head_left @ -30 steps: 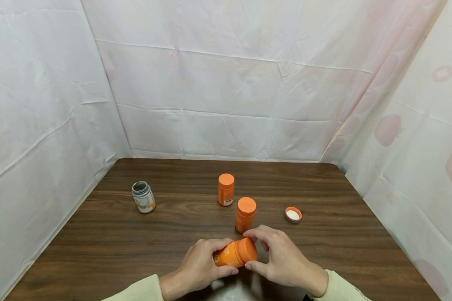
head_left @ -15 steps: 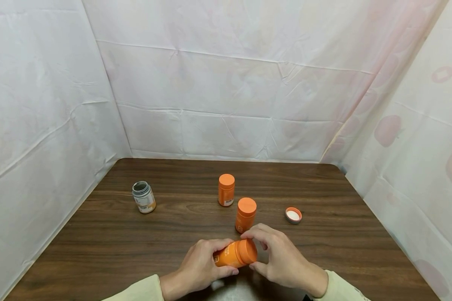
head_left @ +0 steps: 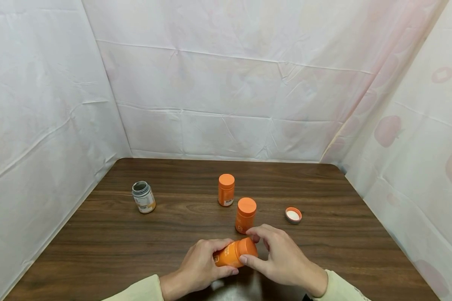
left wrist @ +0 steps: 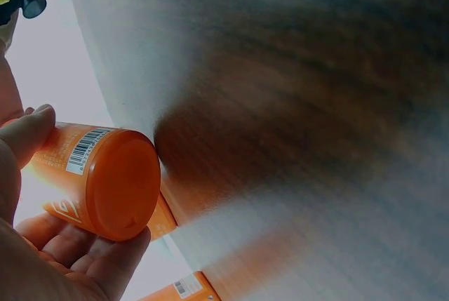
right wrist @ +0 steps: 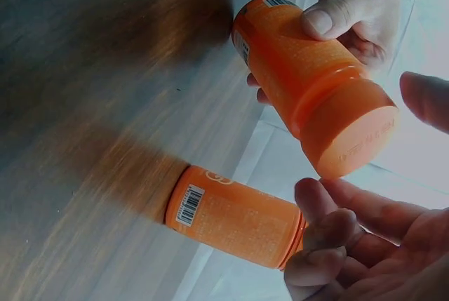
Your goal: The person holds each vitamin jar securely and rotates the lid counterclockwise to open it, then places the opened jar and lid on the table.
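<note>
My left hand (head_left: pixel 201 265) grips the body of an orange bottle (head_left: pixel 227 256), tilted with its orange cap (head_left: pixel 247 247) toward the right. In the left wrist view, the base of this bottle (left wrist: pixel 125 185) shows between thumb and fingers. My right hand (head_left: pixel 282 259) is around the cap, fingers bent and spread. The right wrist view shows its thumb (right wrist: pixel 426 101) a small gap away from the cap, while a fingertip is at the cap's lower edge. Just behind the held bottle stands a second orange bottle (head_left: pixel 245 217), capped.
Farther back stands another capped orange bottle (head_left: pixel 226 191). A white and grey bottle (head_left: pixel 144 198), its mouth uncovered, is at the left. To the right, a loose cap (head_left: pixel 293 215) lies inside up. The dark wooden table (head_left: pixel 184 179) is enclosed by white sheets.
My right thumb has moved left over the front of the cap, and its fingers have shifted slightly right. The left hand and held bottle stay in place.
</note>
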Available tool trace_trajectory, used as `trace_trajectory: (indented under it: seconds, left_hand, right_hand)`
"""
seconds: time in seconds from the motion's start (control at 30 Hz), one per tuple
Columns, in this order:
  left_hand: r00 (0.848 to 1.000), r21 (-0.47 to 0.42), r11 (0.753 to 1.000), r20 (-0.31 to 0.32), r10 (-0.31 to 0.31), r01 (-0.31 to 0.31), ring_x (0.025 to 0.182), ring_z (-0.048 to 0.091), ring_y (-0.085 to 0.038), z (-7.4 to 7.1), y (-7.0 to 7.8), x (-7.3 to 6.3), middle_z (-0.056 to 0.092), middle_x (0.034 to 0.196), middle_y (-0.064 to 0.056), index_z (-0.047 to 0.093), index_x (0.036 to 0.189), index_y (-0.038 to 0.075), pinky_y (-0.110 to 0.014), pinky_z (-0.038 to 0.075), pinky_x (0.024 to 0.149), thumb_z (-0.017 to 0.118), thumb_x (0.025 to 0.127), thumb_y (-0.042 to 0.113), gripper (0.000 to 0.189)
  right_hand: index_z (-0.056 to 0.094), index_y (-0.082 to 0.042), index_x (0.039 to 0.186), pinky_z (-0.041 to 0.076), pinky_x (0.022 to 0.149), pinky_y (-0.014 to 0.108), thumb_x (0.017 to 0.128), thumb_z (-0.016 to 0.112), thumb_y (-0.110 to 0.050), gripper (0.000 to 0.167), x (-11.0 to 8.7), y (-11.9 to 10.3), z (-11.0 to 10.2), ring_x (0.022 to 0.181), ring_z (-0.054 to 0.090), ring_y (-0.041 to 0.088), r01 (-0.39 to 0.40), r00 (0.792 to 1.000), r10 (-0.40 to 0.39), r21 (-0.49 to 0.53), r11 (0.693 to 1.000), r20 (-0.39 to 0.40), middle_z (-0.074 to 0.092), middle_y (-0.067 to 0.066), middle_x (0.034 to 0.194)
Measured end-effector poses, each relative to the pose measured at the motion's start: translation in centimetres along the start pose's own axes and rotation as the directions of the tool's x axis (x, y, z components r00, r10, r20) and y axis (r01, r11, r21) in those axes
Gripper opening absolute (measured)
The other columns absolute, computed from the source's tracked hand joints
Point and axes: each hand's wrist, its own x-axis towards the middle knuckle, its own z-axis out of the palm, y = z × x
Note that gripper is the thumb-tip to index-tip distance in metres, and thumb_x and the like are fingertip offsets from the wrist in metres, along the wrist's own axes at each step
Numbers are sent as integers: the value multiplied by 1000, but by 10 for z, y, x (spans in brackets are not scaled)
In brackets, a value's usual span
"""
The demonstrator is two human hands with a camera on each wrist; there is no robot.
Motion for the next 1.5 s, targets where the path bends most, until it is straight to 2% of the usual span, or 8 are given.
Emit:
trace_trajectory:
  seconds: [0.17,0.33,0.67,0.97,1.17,1.3,1.5]
  left_hand:
    - [1000,-3,1000,4,-2,2,80,59,0,0,0,0,72,111,14,73,123,27,-22,49,69,91,79,35,48]
    - [1000,-2,1000,5,-2,2,80,59,0,0,0,0,71,110,15,73,123,27,-22,48,69,90,79,36,48]
    - [1000,-1,1000,-1,7,-7,78,59,0,0,1,0,72,107,15,74,121,26,-22,48,68,91,79,34,47]
    - [1000,-6,1000,11,-7,7,77,59,0,-1,0,0,71,105,16,73,122,26,-22,48,67,90,79,35,47]
    - [1000,1,1000,8,-13,13,79,60,0,-2,1,0,73,110,12,74,123,23,-22,49,69,91,79,36,49]
    - [1000,4,1000,4,-13,13,81,60,0,-2,0,0,73,113,9,73,125,21,-23,49,70,91,78,37,52]
    - [1000,3,1000,-11,-1,1,81,60,0,-2,-1,0,73,111,11,73,125,22,-23,49,70,91,78,35,51]
  right_hand:
    - [72,-13,116,41,58,20,86,80,-52,49,1,1,1,64,46,2,-30,999,30,-10,999,45,60,-20,87]
    - [72,-17,112,39,54,19,85,83,-46,42,1,2,1,62,43,-1,-6,998,5,18,1000,68,61,-19,85]
    - [71,-17,116,42,57,20,79,91,-33,45,1,2,-2,66,46,0,12,998,-15,50,999,58,60,-16,90]
    - [71,-20,116,41,56,20,74,94,-30,49,0,2,-7,65,46,3,8,999,-9,43,999,34,60,-17,90]
    - [71,-20,116,39,55,19,73,95,-27,50,0,3,-9,64,45,1,13,999,-15,57,998,35,61,-17,90]
    - [70,-22,116,39,55,19,73,95,-27,49,0,5,-10,64,46,3,10,999,-13,65,998,41,62,-17,89]
    - [68,-30,115,38,54,18,72,95,-23,52,0,7,-11,63,49,9,8,999,-11,83,997,37,62,-17,88]
